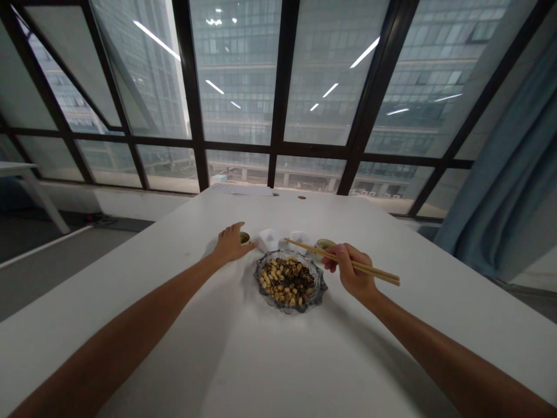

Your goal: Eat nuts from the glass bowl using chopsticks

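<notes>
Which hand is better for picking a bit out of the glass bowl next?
Probably the right hand: it holds the chopsticks, their tips near the glass bowl. The left hand is spread beside a small cup, without chopsticks.

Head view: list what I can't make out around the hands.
All in the head view:
Left cup: largely hidden by the left hand; whether it is gripped is unclear.
Right cup: partly covered by the right hand and chopsticks.
White dishes: too small and blurred to tell contents.
Both arms: cut off by picture edges.
</notes>
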Available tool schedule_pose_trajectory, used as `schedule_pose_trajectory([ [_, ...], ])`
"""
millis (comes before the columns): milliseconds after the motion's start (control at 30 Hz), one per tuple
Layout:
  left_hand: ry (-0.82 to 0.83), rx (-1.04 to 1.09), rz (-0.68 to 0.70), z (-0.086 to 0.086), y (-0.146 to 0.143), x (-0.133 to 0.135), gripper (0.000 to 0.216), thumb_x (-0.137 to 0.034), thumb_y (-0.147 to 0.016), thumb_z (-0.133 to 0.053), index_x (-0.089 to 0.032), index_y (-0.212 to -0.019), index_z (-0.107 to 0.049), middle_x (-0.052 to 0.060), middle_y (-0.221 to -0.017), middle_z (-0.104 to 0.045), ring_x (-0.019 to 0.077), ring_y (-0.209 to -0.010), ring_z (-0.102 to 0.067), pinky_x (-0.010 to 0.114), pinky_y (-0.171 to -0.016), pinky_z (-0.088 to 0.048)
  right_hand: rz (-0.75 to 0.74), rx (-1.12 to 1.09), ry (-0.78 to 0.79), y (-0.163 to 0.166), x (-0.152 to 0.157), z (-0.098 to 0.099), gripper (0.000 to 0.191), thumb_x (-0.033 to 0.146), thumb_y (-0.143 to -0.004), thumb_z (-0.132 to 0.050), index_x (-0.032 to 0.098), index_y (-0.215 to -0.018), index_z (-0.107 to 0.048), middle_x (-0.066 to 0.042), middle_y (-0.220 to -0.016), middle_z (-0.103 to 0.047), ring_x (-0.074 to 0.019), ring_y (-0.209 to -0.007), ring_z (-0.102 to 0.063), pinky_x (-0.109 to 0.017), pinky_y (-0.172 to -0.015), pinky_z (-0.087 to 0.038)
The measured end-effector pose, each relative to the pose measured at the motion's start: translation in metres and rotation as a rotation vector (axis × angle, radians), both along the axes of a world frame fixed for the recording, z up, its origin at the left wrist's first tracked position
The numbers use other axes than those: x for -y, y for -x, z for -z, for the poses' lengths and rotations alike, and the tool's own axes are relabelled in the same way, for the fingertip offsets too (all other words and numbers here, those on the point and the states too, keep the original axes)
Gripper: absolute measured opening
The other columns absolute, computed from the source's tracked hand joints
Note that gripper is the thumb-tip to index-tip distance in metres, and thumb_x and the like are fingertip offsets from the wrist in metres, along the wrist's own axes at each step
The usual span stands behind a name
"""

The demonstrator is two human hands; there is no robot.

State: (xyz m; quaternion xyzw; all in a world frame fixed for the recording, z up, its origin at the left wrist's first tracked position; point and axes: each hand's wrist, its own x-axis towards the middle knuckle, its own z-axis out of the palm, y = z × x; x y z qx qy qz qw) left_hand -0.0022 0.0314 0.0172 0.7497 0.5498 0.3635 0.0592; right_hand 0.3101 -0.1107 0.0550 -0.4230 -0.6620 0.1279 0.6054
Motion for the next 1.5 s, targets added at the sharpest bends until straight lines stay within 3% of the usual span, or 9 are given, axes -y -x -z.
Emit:
schedule_pose_trajectory([
  [133,-0.039,-0.174,0.148,-0.023,-0.036,-0.003,0.073,-0.052,-0.077,-0.072,-0.02,-0.139,-0.048,0.016,-0.131,-0.066,0.0383,-0.13,-0.055,0.057,-0.119,-0.022,0.05,0.382,-0.132,-0.015,0.005,-0.003,0.043,0.052,-0.1,-0.046,0.023,-0.077,-0.07,-0.005,-0.065,-0.072,-0.0185,-0.056,-0.067,-0.031,-0.056,-0.054],
  [233,0.102,-0.234,0.197,-0.032,-0.056,-0.007,0.075,-0.047,-0.076,-0.074,-0.02,-0.14,-0.046,0.015,-0.12,-0.071,0.0385,-0.122,-0.061,0.058,-0.113,-0.032,-0.031,0.598,-0.263,-0.023,0.006,-0.005,0.035,0.042,-0.1,-0.048,0.024,-0.081,-0.071,-0.006,-0.07,-0.073,-0.0184,-0.061,-0.067,-0.03,-0.06,-0.054],
  [333,0.088,-0.21,0.311,-0.036,-0.061,-0.007,0.078,-0.035,-0.072,-0.079,-0.021,-0.141,-0.046,0.015,-0.126,-0.068,0.0357,-0.119,-0.063,0.049,-0.105,-0.044,-0.056,0.653,-0.335,-0.025,0.005,-0.006,0.032,0.035,-0.101,-0.046,0.024,-0.086,-0.071,-0.006,-0.073,-0.073,-0.018,-0.062,-0.066,-0.029,-0.06,-0.053],
  [500,-0.142,-0.218,0.484,-0.035,-0.055,-0.002,0.077,-0.021,-0.071,-0.076,-0.025,-0.142,-0.045,0.011,-0.144,-0.056,0.0308,-0.13,-0.054,0.047,-0.112,-0.04,-0.036,0.677,-0.462,-0.013,-0.003,-0.011,0.03,0.029,-0.103,-0.043,0.022,-0.088,-0.068,-0.005,-0.072,-0.071,-0.017,-0.064,-0.066,-0.028,-0.062,-0.053],
  [700,-0.182,-0.226,0.47,-0.036,-0.054,0.004,0.076,-0.023,-0.074,-0.075,-0.023,-0.143,-0.045,0.013,-0.141,-0.056,0.0305,-0.128,-0.054,0.049,-0.112,-0.042,-0.039,0.731,-0.604,0.011,-0.024,-0.018,0.031,0.025,-0.104,-0.04,0.02,-0.085,-0.064,-0.004,-0.066,-0.067,-0.0156,-0.058,-0.061,-0.026,-0.058,-0.048],
  [833,-0.126,-0.277,0.375,-0.04,-0.057,0.006,0.074,-0.029,-0.075,-0.075,-0.02,-0.142,-0.044,0.014,-0.14,-0.059,0.0311,-0.129,-0.056,0.046,-0.112,-0.041,0.004,0.725,-0.521,0.01,-0.028,-0.02,0.038,0.031,-0.105,-0.038,0.02,-0.081,-0.065,-0.005,-0.066,-0.069,-0.0148,-0.058,-0.063,-0.025,-0.057,-0.049],
  [1067,0.349,-0.345,0.086,-0.058,-0.07,-0.016,0.082,-0.055,-0.077,-0.07,-0.019,-0.143,-0.039,0.018,-0.141,-0.06,0.0339,-0.126,-0.061,0.044,-0.102,-0.047,0.2,0.409,-0.255,-0.024,-0.004,-0.023,0.048,0.045,-0.105,-0.039,0.02,-0.075,-0.069,-0.004,-0.062,-0.071,-0.0145,-0.052,-0.066,-0.025,-0.051,-0.051],
  [1267,0.238,-0.42,0.266,-0.07,-0.135,-0.008,0.084,-0.065,-0.083,-0.06,-0.018,-0.148,-0.036,0.018,-0.152,-0.049,0.0344,-0.141,-0.047,0.05,-0.116,-0.032,0.237,0.144,-0.113,-0.06,0.011,-0.016,0.049,0.055,-0.1,-0.046,0.018,-0.077,-0.068,-0.005,-0.06,-0.071,-0.0154,-0.046,-0.063,-0.027,-0.044,-0.052],
  [1500,0.235,-0.617,0.525,-0.058,-0.206,0.009,0.092,-0.055,-0.08,-0.066,-0.017,-0.154,-0.026,0.02,-0.152,-0.05,0.0325,-0.144,-0.042,0.059,-0.122,-0.009,0.277,0.106,-0.087,-0.088,0.028,-0.016,0.05,0.057,-0.099,-0.048,0.017,-0.078,-0.068,-0.005,-0.059,-0.07,-0.0148,-0.045,-0.062,-0.027,-0.043,-0.051],
])
